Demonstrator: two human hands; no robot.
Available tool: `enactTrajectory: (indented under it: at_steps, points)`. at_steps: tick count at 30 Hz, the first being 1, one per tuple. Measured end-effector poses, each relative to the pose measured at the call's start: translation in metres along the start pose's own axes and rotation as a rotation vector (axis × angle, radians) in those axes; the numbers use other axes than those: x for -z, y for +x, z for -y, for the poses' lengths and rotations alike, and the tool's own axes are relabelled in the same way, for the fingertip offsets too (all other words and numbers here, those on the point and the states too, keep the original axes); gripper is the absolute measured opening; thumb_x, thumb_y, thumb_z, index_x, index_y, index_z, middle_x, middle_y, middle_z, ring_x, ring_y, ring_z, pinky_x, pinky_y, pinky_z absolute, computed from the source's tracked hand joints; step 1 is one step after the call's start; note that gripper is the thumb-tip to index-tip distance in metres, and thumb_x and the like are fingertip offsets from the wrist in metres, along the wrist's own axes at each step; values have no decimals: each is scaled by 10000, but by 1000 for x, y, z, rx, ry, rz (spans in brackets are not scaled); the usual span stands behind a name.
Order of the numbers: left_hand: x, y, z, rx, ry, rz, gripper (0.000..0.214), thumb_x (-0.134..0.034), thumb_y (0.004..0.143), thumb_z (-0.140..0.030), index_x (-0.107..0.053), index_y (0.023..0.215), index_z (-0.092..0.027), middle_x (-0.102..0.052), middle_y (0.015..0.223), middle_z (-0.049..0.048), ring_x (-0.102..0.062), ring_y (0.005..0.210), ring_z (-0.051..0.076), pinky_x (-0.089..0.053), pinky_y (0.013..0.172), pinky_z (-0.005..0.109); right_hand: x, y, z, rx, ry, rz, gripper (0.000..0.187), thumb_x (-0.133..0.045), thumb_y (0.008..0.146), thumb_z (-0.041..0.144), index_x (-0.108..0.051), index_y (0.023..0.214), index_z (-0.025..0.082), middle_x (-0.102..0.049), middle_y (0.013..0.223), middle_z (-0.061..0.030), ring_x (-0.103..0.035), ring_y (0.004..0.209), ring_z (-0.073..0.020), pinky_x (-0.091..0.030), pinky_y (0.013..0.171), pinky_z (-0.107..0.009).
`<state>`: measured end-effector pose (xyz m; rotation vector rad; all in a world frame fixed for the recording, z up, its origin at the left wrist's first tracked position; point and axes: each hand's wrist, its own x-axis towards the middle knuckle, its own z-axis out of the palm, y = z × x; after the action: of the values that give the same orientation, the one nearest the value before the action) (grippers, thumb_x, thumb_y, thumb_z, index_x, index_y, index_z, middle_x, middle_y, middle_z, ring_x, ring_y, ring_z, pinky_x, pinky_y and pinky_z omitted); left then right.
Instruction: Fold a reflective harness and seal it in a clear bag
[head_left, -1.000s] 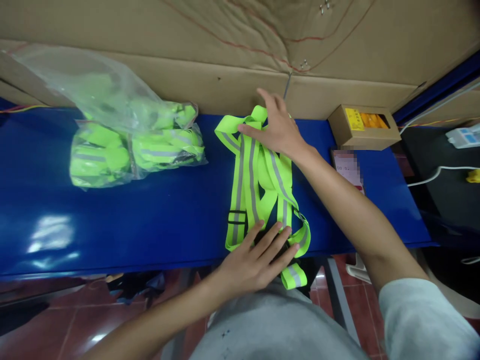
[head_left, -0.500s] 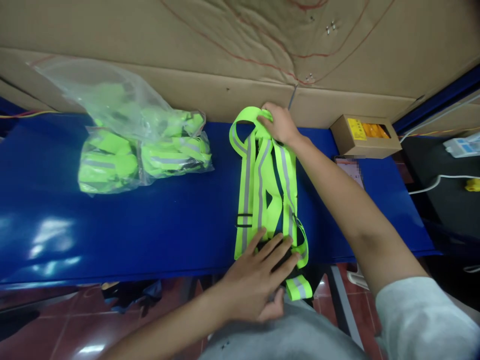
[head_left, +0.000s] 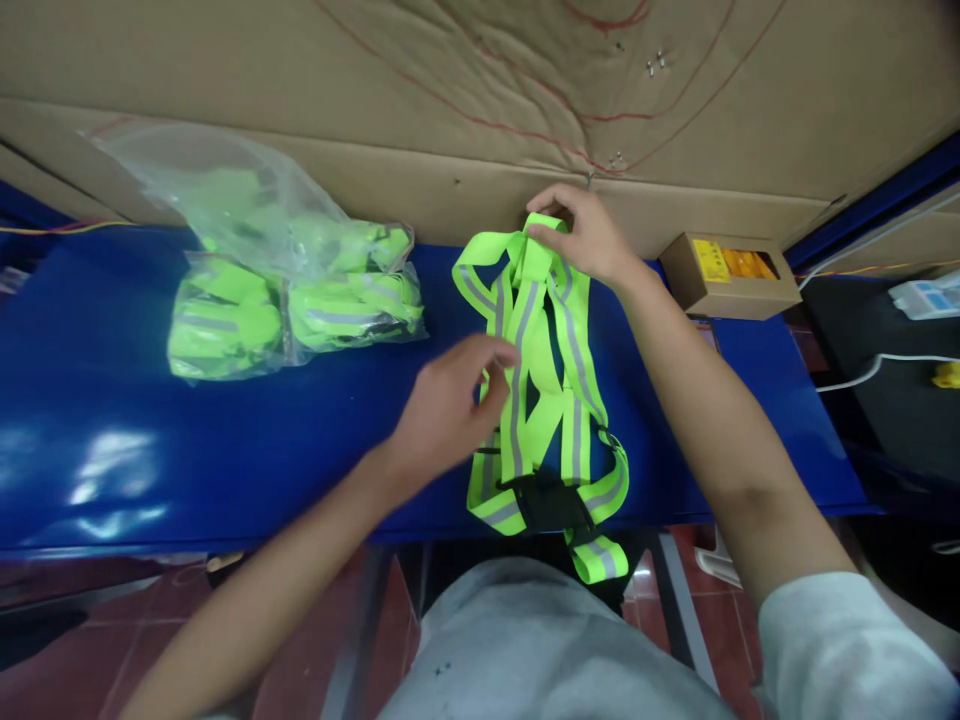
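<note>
A fluorescent yellow-green reflective vest point(head_left: 536, 360) made of straps with grey stripes lies lengthwise on the blue table. At its far end, my right hand point(head_left: 581, 235) pinches the gathered straps between thumb and fingers. My left hand point(head_left: 454, 400) hovers over the vest's left straps, its fingers loosely curled and a gap showing between thumb and index finger; nothing is visible in it. A black panel point(head_left: 551, 500) joins the straps at the near end, where one strap loop point(head_left: 600, 560) hangs past the table edge.
Clear plastic bags point(head_left: 225, 325) with more yellow-green strap vests lie on the left of the blue table point(head_left: 90, 400). A cardboard box point(head_left: 731, 280) with orange contents stands at the back right, beside a partly hidden phone-like item. A cardboard wall point(head_left: 375, 180) rises behind.
My left hand has lifted from the vest's near end and moved up and left, uncovering the black panel. My right hand still grips the far end, which has shifted slightly.
</note>
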<state>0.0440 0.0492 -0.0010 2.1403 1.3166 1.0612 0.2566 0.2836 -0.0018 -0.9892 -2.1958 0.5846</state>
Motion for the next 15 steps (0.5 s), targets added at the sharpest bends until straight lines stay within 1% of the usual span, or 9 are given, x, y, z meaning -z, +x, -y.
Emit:
enactTrajectory:
  at_steps: [1, 3, 4, 6, 8, 10, 13, 15]
  points:
    - [-5, 17, 15, 62, 46, -54, 165, -528, 946, -121, -655, 1009, -205, -758, 973, 44, -702, 819, 175, -563, 802, 313, 1, 0, 2, -11, 17, -12, 321, -768, 888, 507, -702, 1107, 282, -763, 1209, -101, -705, 1150, -338, -549, 1072, -550]
    - [-16, 47, 41, 154, 125, -102, 128, -555, 931, -134, -661, 966, -197, -748, 892, 34, -685, 767, 176, -540, 759, 301, 4, -1, 6, -21, 29, -32, 280, -772, 885, 467, -705, 1083, 280, -765, 1180, -97, -702, 1133, -333, -551, 1067, -555]
    - [-20, 59, 51, 166, 147, -108, 112, -566, 931, -141, -664, 936, -195, -748, 887, 37, -681, 765, 177, -532, 762, 301, 5, -1, 8, -16, 31, -44, 254, -767, 888, 440, -705, 1074, 280, -764, 1171, -94, -698, 1127, -328, -550, 1069, -551]
    - [-27, 76, 64, 186, 189, -133, 98, -585, 926, -149, -673, 916, -191, -746, 894, 50, -670, 764, 184, -519, 768, 307, 7, -2, 10, 7, 36, -58, 204, -757, 890, 384, -704, 1057, 280, -758, 1153, -89, -691, 1110, -316, -550, 1065, -537]
    - [-32, 84, 69, 198, 223, -147, 78, -612, 928, -172, -686, 917, -192, -740, 886, 58, -661, 763, 194, -507, 765, 312, 9, -3, 9, 31, 36, -62, 178, -759, 882, 346, -700, 1036, 279, -752, 1129, -84, -687, 1082, -307, -554, 1048, -523]
    - [-37, 87, 69, 208, 245, -145, 71, -640, 938, -210, -706, 956, -194, -730, 845, 55, -659, 753, 205, -497, 752, 314, 9, -5, 6, 48, 32, -70, 165, -755, 886, 333, -693, 1028, 274, -744, 1105, -76, -685, 1057, -296, -557, 1031, -514]
    - [-42, 92, 65, 213, 255, -132, 135, -643, 968, -268, -728, 1041, -193, -729, 805, 47, -662, 722, 209, -490, 738, 317, 8, -5, -1, 76, 38, -75, 164, -744, 906, 343, -684, 1038, 266, -731, 1082, -61, -687, 1025, -279, -565, 1005, -504]
    - [-43, 96, 59, 221, 233, -150, 169, -615, 994, -299, -731, 1060, -195, -746, 827, 48, -674, 720, 206, -490, 743, 317, 7, -4, -6, 82, 54, -82, 174, -746, 916, 371, -683, 1039, 266, -728, 1064, -58, -689, 1007, -273, -575, 979, -496]
